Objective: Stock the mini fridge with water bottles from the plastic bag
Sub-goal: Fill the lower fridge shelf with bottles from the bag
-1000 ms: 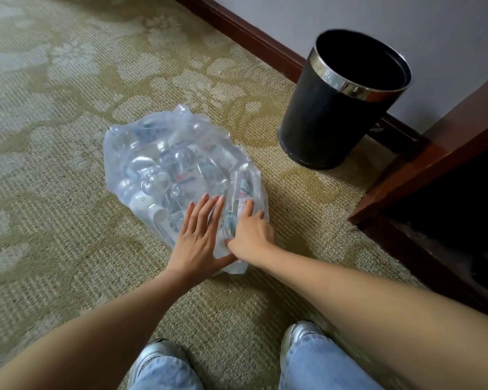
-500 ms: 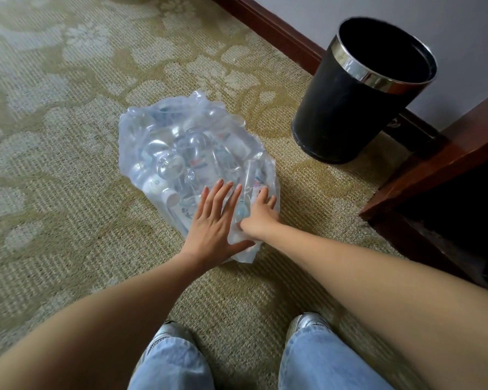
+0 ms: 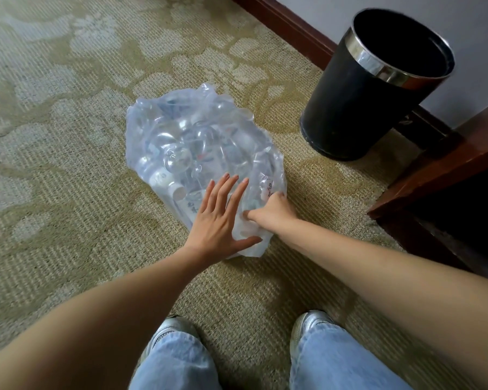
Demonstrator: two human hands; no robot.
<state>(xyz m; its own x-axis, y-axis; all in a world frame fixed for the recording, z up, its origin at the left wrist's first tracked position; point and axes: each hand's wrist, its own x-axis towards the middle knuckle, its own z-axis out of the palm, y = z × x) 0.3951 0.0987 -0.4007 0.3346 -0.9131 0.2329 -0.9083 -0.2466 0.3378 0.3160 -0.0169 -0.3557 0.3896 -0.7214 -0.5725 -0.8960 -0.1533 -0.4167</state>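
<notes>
Head view: one clear plastic bag (image 3: pixel 197 153) lies on the patterned carpet (image 3: pixel 68 164), in front of the person's two shoes (image 3: pixel 169 330) and two denim trouser legs (image 3: pixel 335 361). The bag is packed with water bottles (image 3: pixel 178 161) lying jumbled on top of each other. There are several, but the crumpled plastic blurs them too much for a true count. One black waste bin (image 3: pixel 361 102) with a shiny metal rim stands beyond the bag to the right, against the skirting. One dark wooden cabinet edge (image 3: pixel 448 167) runs along the right side.

A second ago the right hand (image 3: pixel 273 211) had a finger stretched out along a bottle at the bag's near right corner. Now that finger is drawn in. The left hand (image 3: pixel 217 218) has stayed flat in the same place on the bag.

The left hand's fingers (image 3: pixel 223 190) are straight and slightly spread, with the palm pressed on the near end of the bag and the thumb out to the side. The right hand's fingers (image 3: pixel 276 197) are curled tight into the plastic at the bag's near right corner, gripping it. Whether they also hold a bottle through the plastic cannot be told.
</notes>
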